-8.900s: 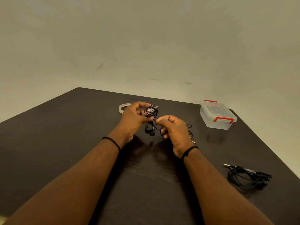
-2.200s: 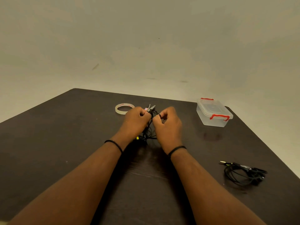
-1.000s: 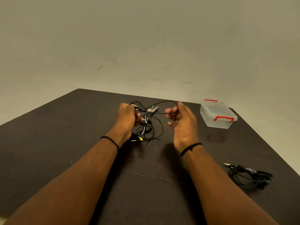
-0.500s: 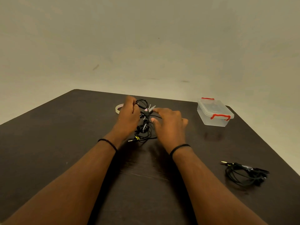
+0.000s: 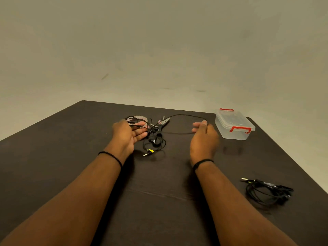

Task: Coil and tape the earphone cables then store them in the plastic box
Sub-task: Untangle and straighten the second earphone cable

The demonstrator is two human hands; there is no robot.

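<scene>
A black earphone cable (image 5: 184, 115) stretches as a long loop between my two hands above the dark table (image 5: 159, 192). My left hand (image 5: 126, 134) has coils of it wound around the fingers, palm turned inward. My right hand (image 5: 204, 137) pinches the loop's far end near the fingertips. The rest of the cable lies tangled on the table between the hands, with a yellow-marked plug (image 5: 148, 152) at the near side. A clear plastic box (image 5: 233, 124) with red clips stands shut at the right rear. A roll of tape (image 5: 141, 118) lies behind my left hand, partly hidden.
A second black earphone set (image 5: 268, 191) lies loosely coiled at the right near the table's edge. Small scissors (image 5: 162, 122) rest behind the tangle. The table's far edge runs just past the tape and box, with a plain wall behind.
My right hand has swung out to the right, drawing a long loop of cable from the bundle. The left hand stays in place with the coils on its fingers.
</scene>
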